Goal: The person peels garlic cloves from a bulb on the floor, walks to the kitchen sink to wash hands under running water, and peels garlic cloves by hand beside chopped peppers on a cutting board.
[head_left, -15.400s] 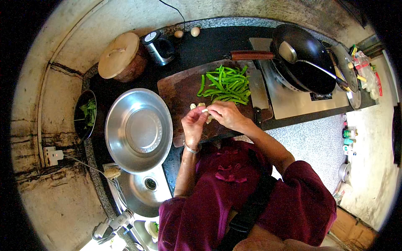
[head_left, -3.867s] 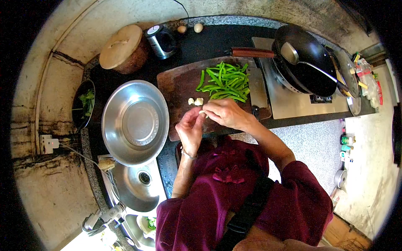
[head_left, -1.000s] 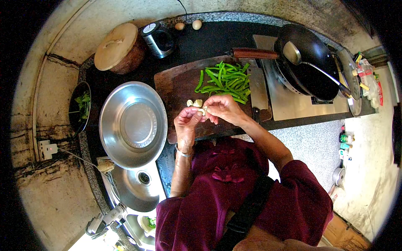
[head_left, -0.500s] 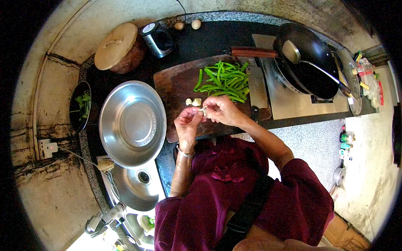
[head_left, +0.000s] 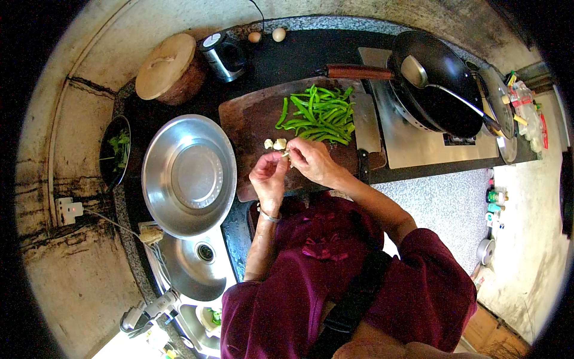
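Observation:
My left hand (head_left: 268, 179) and my right hand (head_left: 314, 161) meet over the near part of a dark wooden cutting board (head_left: 248, 116). Between their fingertips is a small pale garlic clove (head_left: 286, 154), mostly covered by the fingers. Both hands pinch at it. Just beyond them, a few pale garlic pieces (head_left: 280, 143) lie on the board. A heap of sliced green pepper strips (head_left: 323, 113) sits farther back. To its right, a cleaver (head_left: 367, 122) rests flat with its dark handle toward me.
A steel basin (head_left: 155, 185) stands left, overlapping the sink (head_left: 185, 275). On the right, a wok (head_left: 460, 107) with a ladle (head_left: 414, 73) sits on the stove (head_left: 406, 143). A lidded pot (head_left: 167, 69), a kettle (head_left: 226, 57) and two eggs (head_left: 278, 35) stand at the back.
My hands stay close together around the garlic clove, with a slight shift of the fingers and left wrist. The garlic pieces, pepper strips and cleaver stay where they were.

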The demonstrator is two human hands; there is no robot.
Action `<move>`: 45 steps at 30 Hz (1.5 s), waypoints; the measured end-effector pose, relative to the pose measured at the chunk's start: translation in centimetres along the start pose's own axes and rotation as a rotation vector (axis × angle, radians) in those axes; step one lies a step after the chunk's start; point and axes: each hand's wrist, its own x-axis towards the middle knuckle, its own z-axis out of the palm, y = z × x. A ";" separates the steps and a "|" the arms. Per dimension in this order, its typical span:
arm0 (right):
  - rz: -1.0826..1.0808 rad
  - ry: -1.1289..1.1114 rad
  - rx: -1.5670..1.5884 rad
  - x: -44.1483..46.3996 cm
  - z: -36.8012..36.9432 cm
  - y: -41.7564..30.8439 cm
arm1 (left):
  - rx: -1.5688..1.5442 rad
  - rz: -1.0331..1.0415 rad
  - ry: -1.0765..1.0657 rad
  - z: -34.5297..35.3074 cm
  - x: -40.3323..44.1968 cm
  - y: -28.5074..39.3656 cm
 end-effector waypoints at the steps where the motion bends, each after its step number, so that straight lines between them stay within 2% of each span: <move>1: 0.008 0.037 -0.010 0.0 0.2 -0.2 | 0.000 0.001 0.000 0.0 -0.1 -0.1; 3: 0.018 0.075 -0.001 -0.1 0.6 0.1 | 0.093 0.068 0.056 0.1 -0.2 -0.4; 5: 0.029 0.112 0.008 -0.4 1.1 1.0 | 0.079 0.050 0.045 -0.1 -0.3 -0.4; 8: 0.389 0.015 0.574 -0.7 1.1 1.3 | 0.035 -0.024 0.032 -0.7 -0.3 -1.1; 12: 0.497 -0.009 0.749 -1.1 1.5 3.4 | 0.059 -0.091 0.037 -2.0 0.2 -3.8; 13: 0.497 -0.009 0.748 -1.3 1.5 3.7 | 0.058 -0.090 0.037 -2.3 0.2 -4.2; 15: 0.508 -0.032 0.695 -1.4 1.4 4.0 | 0.305 -0.105 0.042 -2.7 0.1 -4.5; 16: 0.507 -0.032 0.695 -1.5 1.4 4.0 | 0.305 -0.105 0.043 -2.9 0.1 -4.5; 18: 0.510 -0.069 0.668 -1.6 1.4 3.7 | 0.459 0.089 0.029 -3.0 0.3 -4.5; 22: 0.527 -0.072 0.668 -1.5 1.6 2.9 | 0.479 0.198 0.030 -2.1 0.4 -3.3; 24: 0.465 -0.075 0.595 -1.5 1.6 2.4 | 0.086 -0.143 -0.007 -1.0 0.0 -1.8; 31: 0.272 -0.050 0.422 -2.0 2.5 3.0 | 0.104 -0.128 -0.041 -0.9 0.1 -1.9; 33: 0.135 -0.032 0.246 -1.9 2.5 3.3 | 0.099 -0.127 -0.035 -1.0 0.3 -2.3; 34: 0.135 -0.032 0.246 -1.9 2.6 3.2 | 0.093 -0.126 -0.028 -1.1 0.3 -2.4; 36: 0.018 0.072 0.045 -1.7 2.8 2.7 | 0.080 -0.138 -0.031 -1.2 0.4 -2.5; 39: 0.142 -0.043 0.010 -1.5 2.4 2.1 | 0.048 -0.146 -0.028 -1.2 0.4 -2.7; 41: 0.175 -0.042 0.034 -1.5 2.6 2.3 | 0.029 -0.142 -0.023 -1.4 0.5 -2.9; 43: 0.208 -0.044 0.058 -1.7 3.2 2.9 | 0.189 -0.082 -0.050 -1.6 0.6 -3.0; 45: 0.242 -0.008 0.317 -1.8 3.9 3.8 | 0.171 -0.113 -0.055 -1.6 0.7 -2.9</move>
